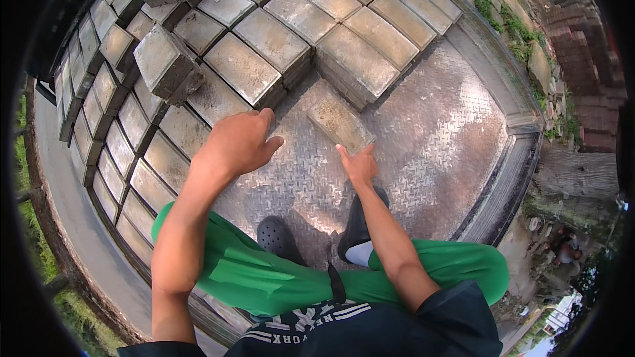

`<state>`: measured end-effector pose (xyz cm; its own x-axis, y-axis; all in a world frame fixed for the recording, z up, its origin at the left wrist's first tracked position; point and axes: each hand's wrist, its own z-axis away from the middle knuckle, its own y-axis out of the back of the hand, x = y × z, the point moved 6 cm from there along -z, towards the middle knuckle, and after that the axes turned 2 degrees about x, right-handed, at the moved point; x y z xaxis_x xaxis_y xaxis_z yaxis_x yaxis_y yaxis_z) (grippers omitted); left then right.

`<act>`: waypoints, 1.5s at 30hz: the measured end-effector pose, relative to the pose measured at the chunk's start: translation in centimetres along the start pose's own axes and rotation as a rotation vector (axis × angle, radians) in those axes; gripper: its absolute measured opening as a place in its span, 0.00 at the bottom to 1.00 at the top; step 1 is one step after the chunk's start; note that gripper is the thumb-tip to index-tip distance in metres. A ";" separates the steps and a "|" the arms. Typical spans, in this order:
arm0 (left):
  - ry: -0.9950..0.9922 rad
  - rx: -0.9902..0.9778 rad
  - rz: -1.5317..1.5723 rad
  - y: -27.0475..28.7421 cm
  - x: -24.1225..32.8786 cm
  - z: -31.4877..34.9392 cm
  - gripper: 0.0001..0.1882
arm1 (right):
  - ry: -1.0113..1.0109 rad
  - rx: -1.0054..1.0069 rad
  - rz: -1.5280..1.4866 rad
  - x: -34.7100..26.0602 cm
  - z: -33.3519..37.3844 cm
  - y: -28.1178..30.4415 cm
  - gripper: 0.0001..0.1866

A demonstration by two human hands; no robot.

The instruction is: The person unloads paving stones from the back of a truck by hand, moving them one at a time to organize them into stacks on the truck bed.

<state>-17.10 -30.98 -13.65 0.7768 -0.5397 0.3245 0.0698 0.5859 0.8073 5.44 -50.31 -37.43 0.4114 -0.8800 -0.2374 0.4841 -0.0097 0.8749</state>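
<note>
A single grey-tan paving block [338, 122] lies on the metal tread-plate floor [297, 188], in front of the stacked blocks. My right hand [358, 164] is at its near end, thumb on the left corner and fingers at the right, gripping that end. To the left, my left hand [238, 142] hovers beside the edge of the stack with thumb and forefinger apart. Nothing shows between them, and its other fingers are curled partly out of sight. Closest to it is a stacked paving block [221, 102] with a dusty top.
Rows of stacked paving blocks [284, 20] fill the far and left sides. A loose block [165, 63] sits tilted on top. A raised metal side rail [506, 178] bounds the floor on the right. My dark clogs [281, 238] stand on the plate. Beyond are reddish stacks [589, 59].
</note>
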 end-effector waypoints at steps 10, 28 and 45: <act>0.042 -0.039 -0.038 -1.0 0.0 0.2 0.22 | 0.055 -0.063 -0.067 -6.4 -4.3 -1.7 0.60; -0.207 0.193 0.082 -2.3 0.9 -0.5 0.14 | 0.125 -0.043 -0.010 -7.7 -4.7 -1.8 0.65; -0.015 0.175 0.028 -4.0 -4.4 3.8 0.08 | 1.243 0.000 0.131 -49.5 14.5 4.3 0.33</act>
<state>-23.17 -33.27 -16.42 0.7672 -0.5344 0.3547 -0.0631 0.4874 0.8709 -24.00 -13.69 -15.84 0.9067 0.1694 -0.3862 0.3845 0.0441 0.9221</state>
